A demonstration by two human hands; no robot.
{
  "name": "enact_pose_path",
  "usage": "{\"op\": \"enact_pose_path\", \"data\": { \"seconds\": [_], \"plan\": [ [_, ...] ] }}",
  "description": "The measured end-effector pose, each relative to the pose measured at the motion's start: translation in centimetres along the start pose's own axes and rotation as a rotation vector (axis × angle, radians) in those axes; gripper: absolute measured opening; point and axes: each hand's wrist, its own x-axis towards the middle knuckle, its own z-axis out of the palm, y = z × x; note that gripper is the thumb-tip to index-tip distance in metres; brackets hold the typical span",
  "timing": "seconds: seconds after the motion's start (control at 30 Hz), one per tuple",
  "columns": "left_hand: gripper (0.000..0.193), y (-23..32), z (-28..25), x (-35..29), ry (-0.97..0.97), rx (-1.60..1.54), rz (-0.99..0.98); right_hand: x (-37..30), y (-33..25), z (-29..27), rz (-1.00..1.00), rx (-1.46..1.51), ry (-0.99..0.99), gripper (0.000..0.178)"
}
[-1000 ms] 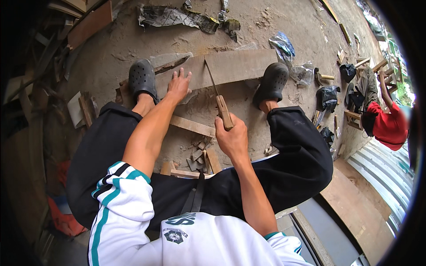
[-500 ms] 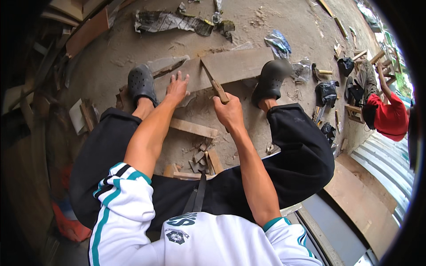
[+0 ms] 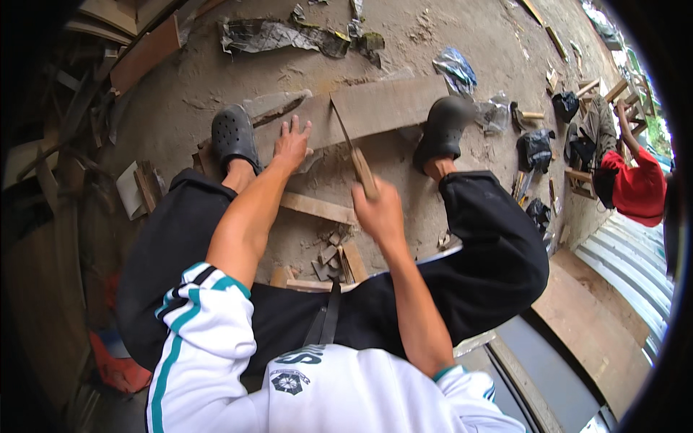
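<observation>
A long flat wooden board [image 3: 390, 106] lies across the ground in front of me, between my two dark clogs. On its left part rests my left hand [image 3: 292, 144], fingers spread and pressed down flat. My right hand [image 3: 380, 209] is closed round the wooden handle of a handsaw [image 3: 346, 136]. The saw's narrow blade reaches away from me, its far part lying in a cut in the board. Each clog, left [image 3: 234, 136] and right [image 3: 442, 128], stands at or over one end of the board.
Nearer me lie a wooden strip [image 3: 317, 207] and several offcuts [image 3: 336, 254]. Crumpled sheeting [image 3: 285, 36] and a plastic bag [image 3: 456, 68] lie beyond the board. Planks [image 3: 148, 61] lean at left. A person in red [image 3: 635, 184] works at far right, near a hammer [image 3: 529, 115].
My right hand has drawn the saw back toward me, so more of its blade shows on the near side of the board. My left hand stays on the board.
</observation>
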Motion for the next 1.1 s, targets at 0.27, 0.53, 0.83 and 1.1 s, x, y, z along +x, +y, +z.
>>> {"op": "enact_pose_path", "data": {
  "seconds": [0.27,0.53,0.83,1.1],
  "plan": [
    [0.086,0.8,-0.9,-0.7,-0.021,-0.020,-0.004,2.8,1.4,0.4,0.139,-0.013,-0.036,0.025],
    [0.087,0.4,-2.3,0.7,0.014,-0.024,-0.003,-1.1,0.4,-0.6,0.083,0.002,-0.037,0.022],
    [0.087,0.5,-1.5,-0.3,-0.022,-0.049,-0.025,-4.2,1.4,-0.5,0.074,0.047,0.007,0.021],
    [0.086,1.0,-1.1,-0.2,-0.056,-0.066,-0.065,1.0,6.1,4.0,-0.012,0.076,0.085,0.020]
  ]
}}
